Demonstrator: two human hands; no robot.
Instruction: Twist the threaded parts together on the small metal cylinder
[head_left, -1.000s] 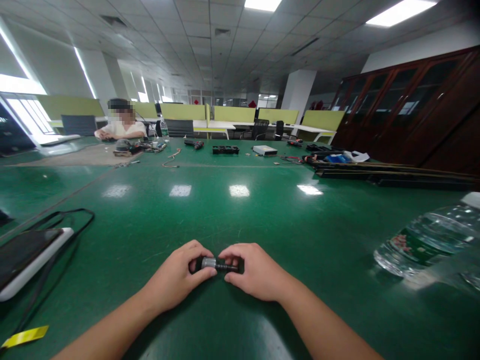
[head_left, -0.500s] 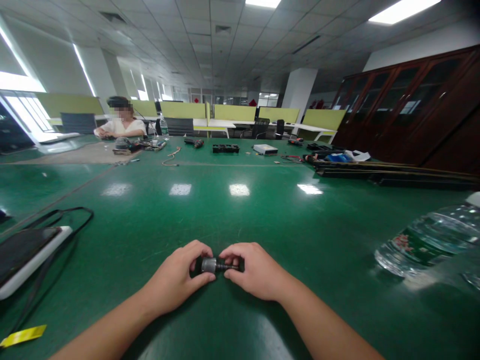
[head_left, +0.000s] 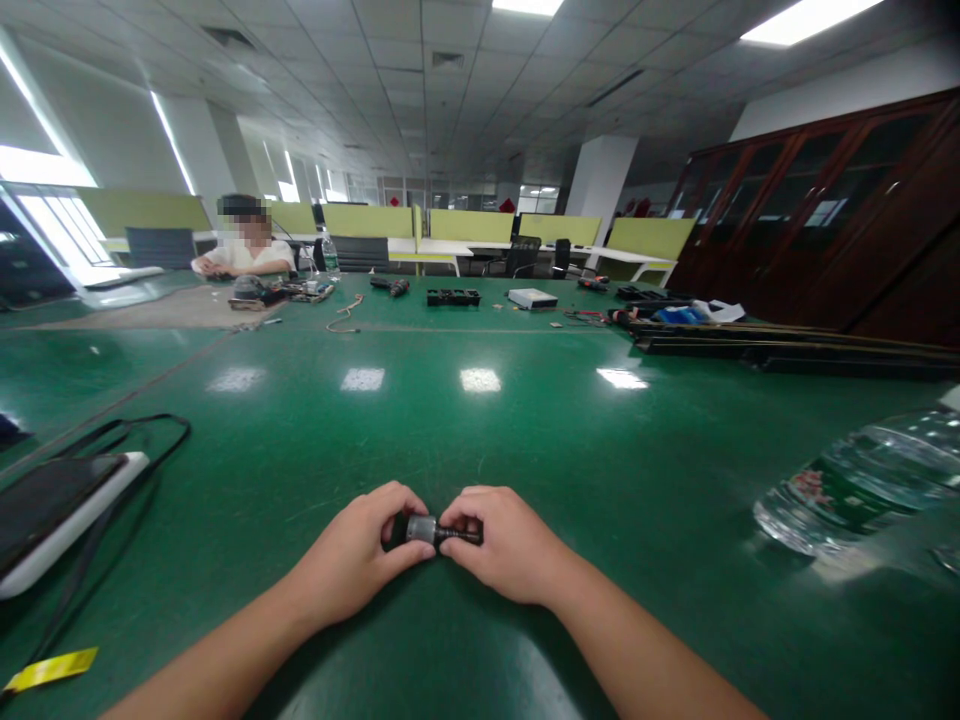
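A small metal cylinder with a thin dark shaft (head_left: 422, 528) lies crosswise between my hands, low over the green table (head_left: 480, 440). Its kind is not clear at this size. Thumb and fingers of my left hand (head_left: 373, 540) curl round the wide grey cylinder end. On the other side, my right hand (head_left: 504, 542) pinches the narrower shaft end close to where it meets the cylinder. The fingertips of both hands are nearly touching. My fingers hide parts of both ends.
A phone-like device (head_left: 60, 510) with a black strap lies at left, a yellow tag (head_left: 56, 668) below it. A water bottle (head_left: 855, 490) lies at right. Far off are a power drill (head_left: 390, 287), a black tray (head_left: 453, 297), long dark strips (head_left: 750, 350) and a seated person (head_left: 246, 255).
My right hand's fingertips have moved slightly left along the shaft, closer to the cylinder. My left hand keeps its grip. The whole view has shifted very slightly.
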